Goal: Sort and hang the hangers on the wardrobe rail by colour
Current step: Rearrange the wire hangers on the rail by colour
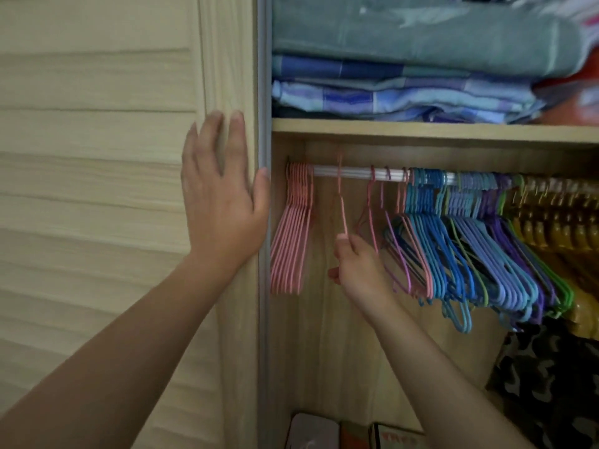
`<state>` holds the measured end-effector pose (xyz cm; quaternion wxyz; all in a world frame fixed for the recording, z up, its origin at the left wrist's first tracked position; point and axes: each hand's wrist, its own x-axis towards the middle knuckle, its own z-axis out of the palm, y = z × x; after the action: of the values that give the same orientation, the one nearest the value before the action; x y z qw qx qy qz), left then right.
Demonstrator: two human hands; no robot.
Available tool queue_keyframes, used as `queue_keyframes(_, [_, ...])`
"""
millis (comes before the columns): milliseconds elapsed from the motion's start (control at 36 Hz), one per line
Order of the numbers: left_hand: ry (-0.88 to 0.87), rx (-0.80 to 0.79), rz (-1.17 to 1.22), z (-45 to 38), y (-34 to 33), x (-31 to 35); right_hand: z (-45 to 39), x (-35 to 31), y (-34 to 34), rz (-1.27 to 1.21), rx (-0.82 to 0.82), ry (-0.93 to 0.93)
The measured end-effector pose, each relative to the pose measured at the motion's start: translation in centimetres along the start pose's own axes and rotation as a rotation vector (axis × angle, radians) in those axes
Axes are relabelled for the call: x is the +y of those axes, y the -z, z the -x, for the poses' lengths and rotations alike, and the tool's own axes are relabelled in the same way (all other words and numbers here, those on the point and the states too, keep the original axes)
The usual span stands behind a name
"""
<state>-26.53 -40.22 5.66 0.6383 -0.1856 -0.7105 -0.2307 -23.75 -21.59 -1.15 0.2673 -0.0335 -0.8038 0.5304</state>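
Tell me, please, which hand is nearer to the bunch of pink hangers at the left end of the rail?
Left, narrowly. The left hand rests flat on the door edge just left of the pink bunch. The right hand, pinching one pink hanger, sits to its right.

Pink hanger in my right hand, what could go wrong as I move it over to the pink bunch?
The pink hanger is pinched only at its lower end by the right hand, so it may twist or slip. Its blurred hook seems above the rail, possibly unhooked, so it could drop. Stray pink hangers hang close against the blue bunch and might tangle.
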Motion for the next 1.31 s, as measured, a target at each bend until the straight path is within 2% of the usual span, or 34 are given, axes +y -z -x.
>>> queue_keyframes(139, [-0.072, 0.051, 0.008, -0.6, -0.3, -0.2, -4.4, -0.3, -1.2, 0.051, 0.018, 0.011])
queue_keyframes(278, [-0.038, 0.045, 0.045, -0.2, -0.4, -0.1, -4.5, 2.2, -2.5, 0.124, -0.030, -0.090])
queue_keyframes(611, [-0.043, 0.056, 0.039, -0.2, -0.7, -0.4, -4.4, 4.2, -5.9, 0.167, -0.126, 0.072])
queue_keyframes(778, [-0.039, 0.060, 0.038, -0.1, -0.8, -0.4, -5.0, 4.7, -6.8, 0.245, -0.125, 0.111])
queue_keyframes(889, [-0.033, 0.051, 0.039, -0.1, -0.6, -0.3, -5.2, 4.3, -6.7, 0.324, -0.151, 0.134])
queue_keyframes(1000, [-0.038, 0.044, 0.035, -0.1, -0.5, -0.4, -3.2, 2.9, -5.3, 0.372, -0.195, 0.078])
queue_keyframes(1111, [-0.057, 0.044, 0.035, -0.1, -0.3, -0.2, 2.1, 0.9, -1.3, 0.397, -0.198, 0.200])
queue_keyframes(1167, [-0.028, 0.051, 0.040, 0.0, -0.6, 0.3, 3.2, 0.9, 1.4, 0.489, -0.134, 0.269])
queue_keyframes(1306, [0.134, 0.070, 0.030, 0.6, -1.5, 2.0, 1.3, 2.4, 7.2, 0.734, 0.277, 0.493])
